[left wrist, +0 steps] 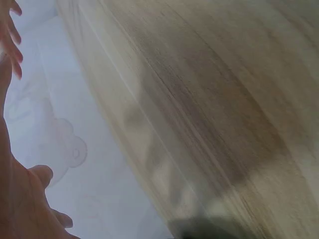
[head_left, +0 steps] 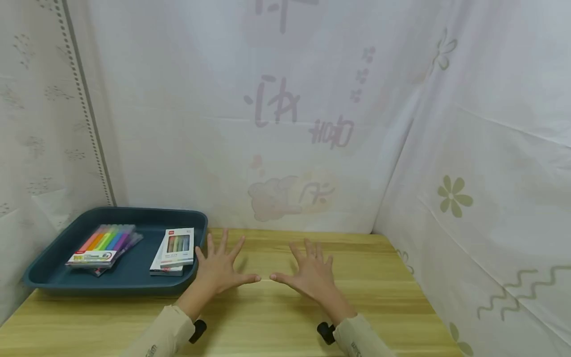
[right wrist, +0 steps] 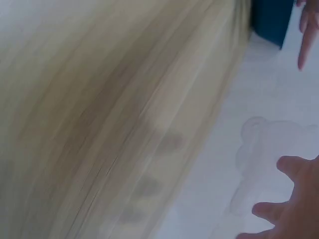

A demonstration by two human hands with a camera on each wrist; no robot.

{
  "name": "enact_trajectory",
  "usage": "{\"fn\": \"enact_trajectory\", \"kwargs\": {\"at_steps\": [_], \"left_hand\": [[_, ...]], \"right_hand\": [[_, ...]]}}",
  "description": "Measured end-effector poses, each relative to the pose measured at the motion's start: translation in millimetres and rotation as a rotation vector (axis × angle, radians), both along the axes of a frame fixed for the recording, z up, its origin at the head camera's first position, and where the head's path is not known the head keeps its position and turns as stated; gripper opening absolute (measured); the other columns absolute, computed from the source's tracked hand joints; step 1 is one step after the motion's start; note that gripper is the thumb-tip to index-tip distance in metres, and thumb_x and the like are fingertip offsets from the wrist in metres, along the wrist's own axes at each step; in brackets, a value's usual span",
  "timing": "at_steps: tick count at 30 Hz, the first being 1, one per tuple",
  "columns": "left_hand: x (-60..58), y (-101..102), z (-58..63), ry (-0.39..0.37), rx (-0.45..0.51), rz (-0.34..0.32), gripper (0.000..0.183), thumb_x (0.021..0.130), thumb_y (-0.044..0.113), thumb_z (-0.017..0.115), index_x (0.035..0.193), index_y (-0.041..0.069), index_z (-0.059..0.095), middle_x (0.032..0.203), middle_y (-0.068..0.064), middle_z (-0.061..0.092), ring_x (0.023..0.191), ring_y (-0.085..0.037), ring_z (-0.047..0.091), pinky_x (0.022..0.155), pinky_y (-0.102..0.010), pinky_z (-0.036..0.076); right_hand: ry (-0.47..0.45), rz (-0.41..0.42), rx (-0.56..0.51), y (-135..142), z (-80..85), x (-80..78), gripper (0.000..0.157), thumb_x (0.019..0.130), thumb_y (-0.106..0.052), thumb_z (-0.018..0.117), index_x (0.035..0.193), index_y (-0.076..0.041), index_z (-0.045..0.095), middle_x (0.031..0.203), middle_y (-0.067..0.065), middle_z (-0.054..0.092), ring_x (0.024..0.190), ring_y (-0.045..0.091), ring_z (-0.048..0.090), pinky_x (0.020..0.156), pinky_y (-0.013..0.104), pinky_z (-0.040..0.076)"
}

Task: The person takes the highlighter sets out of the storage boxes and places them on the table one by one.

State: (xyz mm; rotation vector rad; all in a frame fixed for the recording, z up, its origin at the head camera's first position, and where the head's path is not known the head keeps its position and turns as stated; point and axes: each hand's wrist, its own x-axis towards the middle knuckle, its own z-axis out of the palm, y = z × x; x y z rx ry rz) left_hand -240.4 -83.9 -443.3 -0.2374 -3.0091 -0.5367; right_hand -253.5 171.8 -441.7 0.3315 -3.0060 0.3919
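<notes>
In the head view my left hand [head_left: 217, 270] is held over the wooden table with fingers spread and straight, close to the right side of a dark blue tray [head_left: 120, 286]. My right hand [head_left: 312, 273] mirrors it to the right, its fingers also spread. The two thumbs point at each other with a small gap between them. Neither hand holds anything. Shadows of the hands fall on the table [left wrist: 214, 99] in the left wrist view. Part of the right hand [right wrist: 294, 204] shows at the lower right of the right wrist view.
Inside the tray, a pack of coloured highlighters [head_left: 104, 243] lies on another pack at the left. A white box with a window showing coloured sticks [head_left: 178, 246] rests on another box at the right. A patterned white curtain [head_left: 223, 163] hangs behind the table [head_left: 379, 292] and at both sides.
</notes>
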Motion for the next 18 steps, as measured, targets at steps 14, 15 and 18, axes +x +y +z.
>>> {"fn": "enact_trajectory", "kwargs": {"at_steps": [14, 15, 18], "left_hand": [[42.2, -10, 3.9, 0.136, 0.096, 0.002, 0.112, 0.069, 0.083, 0.067, 0.16, 0.026, 0.033, 0.169, -0.017, 0.014, 0.151, -0.057, 0.011, 0.107, -0.083, 0.015], [44.6, -12, 3.9, 0.154, 0.088, 0.008, 0.112, 0.069, 0.082, 0.067, 0.16, 0.025, 0.033, 0.169, -0.017, 0.017, 0.151, -0.056, 0.014, 0.107, -0.083, 0.016], [51.6, -21, 3.3, 0.185, 0.094, 0.03, 0.111, 0.071, 0.08, 0.068, 0.161, 0.025, 0.029, 0.168, -0.015, 0.021, 0.151, -0.054, 0.017, 0.106, -0.083, 0.019]], "right_hand": [[0.012, 0.137, -0.21, -40, -4.9, 12.9, 0.093, 0.085, -0.078, 0.052, 0.158, -0.024, 0.036, 0.164, 0.021, 0.031, 0.147, 0.053, 0.029, 0.111, 0.075, 0.027], [0.005, 0.143, -0.229, -42, -5.9, 13.4, 0.092, 0.086, -0.078, 0.052, 0.159, -0.024, 0.035, 0.164, 0.02, 0.031, 0.148, 0.053, 0.029, 0.11, 0.075, 0.027], [-0.004, 0.153, -0.283, -48, -8.9, 14.6, 0.091, 0.087, -0.076, 0.053, 0.159, -0.024, 0.034, 0.163, 0.02, 0.032, 0.147, 0.053, 0.03, 0.107, 0.077, 0.031]]}}
